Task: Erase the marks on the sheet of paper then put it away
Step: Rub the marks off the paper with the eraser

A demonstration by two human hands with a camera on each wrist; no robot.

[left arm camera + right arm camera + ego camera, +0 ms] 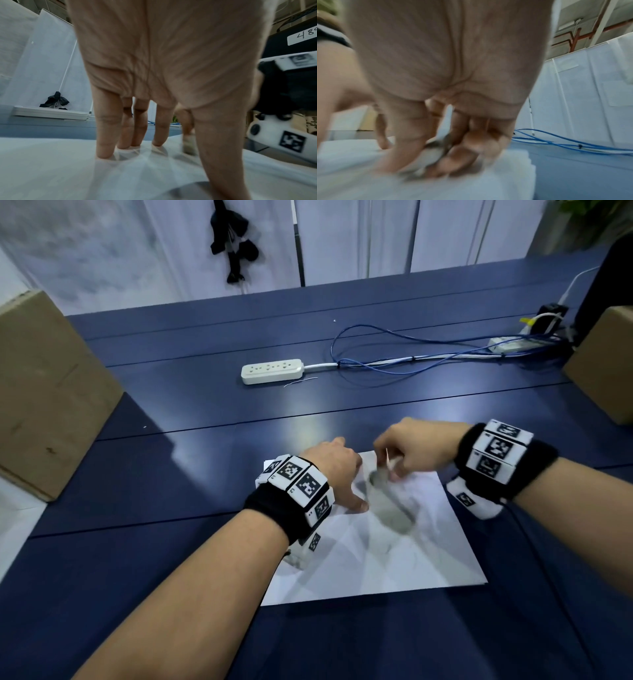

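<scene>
1. Left hand [337, 470] spread flat, straight fingers [106, 135] pressed tips-down on the white rectangular sheet of paper [394, 559], thumb out toward the middle of the page
2. Right hand [418, 451] curled, fingers [465, 148] and thumb pinched round a small pale eraser [188, 146], grimy at its lower end, that end touching the paper; blurred in all three views
3. Black wristbands with white blocks of black square markers worn on both wrists [301, 491]
4. Sheet lying flat on the dark blue slatted table [171, 594], near its front edge, directly under both hands; grey smudged marks [390, 508] across the upper middle of the page, between the two hands and just below them
5. White power strip [272, 370] farther back on the table, well apart from the paper, a short thin wire just in front of it
6. Loops of blue cable [394, 357] running from beside the strip toward the right, ending at a second white strip with plugs near the far right edge
7. Brown cardboard box [44, 392] on the left edge of the table, another brown cardboard box [606, 364] on the right
8. White panelled wall behind, a black bundled object [233, 237] hanging on it
</scene>
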